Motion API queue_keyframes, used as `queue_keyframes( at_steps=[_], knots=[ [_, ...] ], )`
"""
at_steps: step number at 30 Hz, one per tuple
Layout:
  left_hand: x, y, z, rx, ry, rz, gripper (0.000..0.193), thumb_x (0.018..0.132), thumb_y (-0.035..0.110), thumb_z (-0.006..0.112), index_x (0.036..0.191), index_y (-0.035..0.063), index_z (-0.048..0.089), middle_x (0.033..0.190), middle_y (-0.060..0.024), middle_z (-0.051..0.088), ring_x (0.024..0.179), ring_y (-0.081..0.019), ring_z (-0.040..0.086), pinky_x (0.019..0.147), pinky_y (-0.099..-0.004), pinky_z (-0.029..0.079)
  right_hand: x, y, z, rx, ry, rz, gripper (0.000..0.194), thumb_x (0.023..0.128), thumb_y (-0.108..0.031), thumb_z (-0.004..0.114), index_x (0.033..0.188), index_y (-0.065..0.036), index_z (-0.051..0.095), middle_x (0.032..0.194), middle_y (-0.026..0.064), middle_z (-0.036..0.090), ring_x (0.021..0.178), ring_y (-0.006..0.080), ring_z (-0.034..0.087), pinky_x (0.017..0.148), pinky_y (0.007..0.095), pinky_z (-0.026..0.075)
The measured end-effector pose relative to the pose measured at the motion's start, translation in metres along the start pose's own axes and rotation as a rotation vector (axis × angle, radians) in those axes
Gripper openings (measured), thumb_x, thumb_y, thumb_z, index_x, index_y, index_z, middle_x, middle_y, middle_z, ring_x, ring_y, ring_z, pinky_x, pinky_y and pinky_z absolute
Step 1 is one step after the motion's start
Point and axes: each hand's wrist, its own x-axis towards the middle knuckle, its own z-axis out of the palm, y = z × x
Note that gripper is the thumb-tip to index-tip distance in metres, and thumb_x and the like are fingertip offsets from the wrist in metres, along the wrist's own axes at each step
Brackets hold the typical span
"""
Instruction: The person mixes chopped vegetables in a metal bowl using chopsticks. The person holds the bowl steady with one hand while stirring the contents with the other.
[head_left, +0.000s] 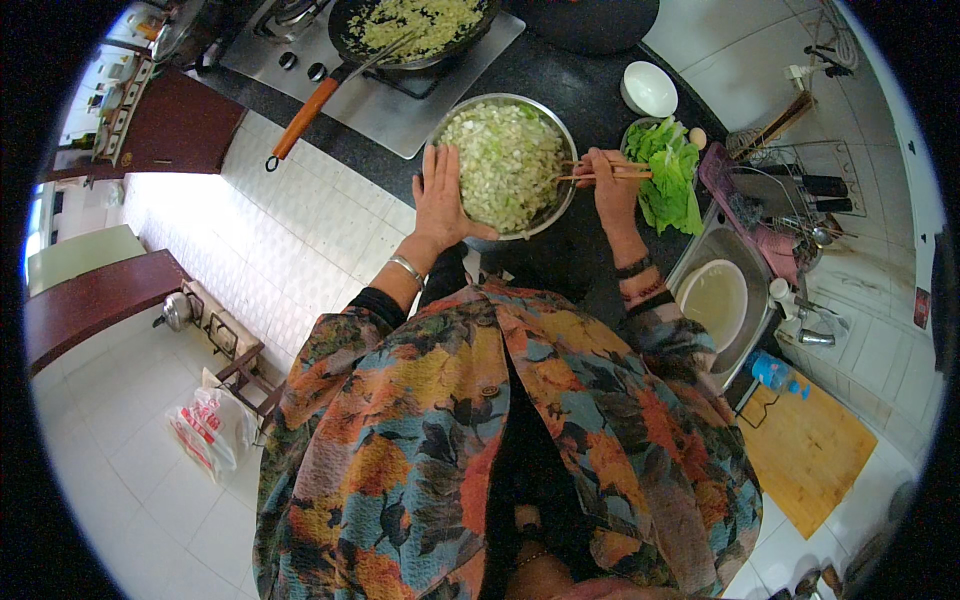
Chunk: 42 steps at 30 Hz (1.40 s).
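Observation:
A round metal bowl stands at the edge of the dark countertop, filled with finely chopped pale green vegetable. My left hand lies against the bowl's left rim, fingers stretched along it and thumb at the near side. In my right hand is a pair of wooden chopsticks, held at the bowl's right side with their tips in the chopped vegetable. Just right of that hand are green lettuce leaves, partly covering a bowl beneath them.
A wok with scrambled-looking yellow food and a metal spatula sits on the gas stove. Behind the lettuce are a white bowl and an egg. The sink holds a white basin; a wooden cutting board lies nearer.

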Motion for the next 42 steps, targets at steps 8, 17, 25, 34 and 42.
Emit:
queue_keyframes(
  at_steps=[8, 17, 25, 34, 42],
  knots=[
    [0.000, 0.000, 0.001, -0.010, -0.007, 0.006, 0.167, 0.033, 0.056, 0.099, 0.163, 0.0079, 0.006, 0.169, -0.0199, 0.010, 0.157, -0.0392, 0.001, 0.117, -0.0696, 0.017, 0.008, 0.042, 0.000, 0.316, 0.103, 0.204, 0.030, 0.101, -0.024, 0.064, 0.094, 0.005, 0.068, 0.087, 0.0164, 0.074, 0.076, 0.0266, 0.076, 0.056, 0.0330, 0.060],
    [0.002, -0.004, 0.003, -0.027, -0.004, 0.030, 0.167, 0.033, 0.053, 0.100, 0.163, 0.0107, 0.003, 0.170, -0.0198, 0.005, 0.157, -0.0385, -0.001, 0.116, -0.0724, 0.014, 0.005, 0.027, 0.022, 0.319, 0.090, 0.244, 0.030, 0.101, -0.023, 0.063, 0.096, 0.006, 0.068, 0.087, 0.0176, 0.073, 0.074, 0.0274, 0.076, 0.058, 0.0343, 0.062],
    [0.002, -0.007, 0.001, -0.052, 0.050, 0.050, 0.168, 0.032, 0.063, 0.096, 0.163, 0.0080, 0.007, 0.168, -0.0223, 0.010, 0.157, -0.0400, 0.003, 0.115, -0.0729, 0.016, -0.002, -0.018, 0.042, 0.160, -0.075, 0.021, 0.029, 0.103, -0.022, 0.060, 0.099, 0.006, 0.069, 0.085, 0.0148, 0.073, 0.074, 0.0212, 0.074, 0.060, 0.0296, 0.059],
    [0.002, -0.002, -0.002, -0.055, 0.031, 0.008, 0.168, 0.032, 0.049, 0.101, 0.163, 0.0056, 0.005, 0.169, -0.0215, 0.010, 0.157, -0.0400, 0.003, 0.116, -0.0701, 0.017, 0.010, -0.069, 0.036, 0.043, -0.205, -0.175, 0.027, 0.104, -0.021, 0.057, 0.097, 0.003, 0.067, 0.085, 0.0108, 0.072, 0.075, 0.0173, 0.073, 0.061, 0.0256, 0.056],
    [0.002, -0.002, -0.001, -0.057, 0.029, 0.009, 0.169, 0.031, 0.048, 0.101, 0.163, 0.0053, 0.005, 0.169, -0.0214, 0.010, 0.157, -0.0392, 0.004, 0.116, -0.0700, 0.017, 0.054, -0.025, 0.030, -0.105, -0.122, -0.344, 0.029, 0.104, -0.023, 0.057, 0.102, 0.003, 0.070, 0.090, 0.0108, 0.073, 0.083, 0.0173, 0.072, 0.069, 0.0272, 0.057]
  ],
)
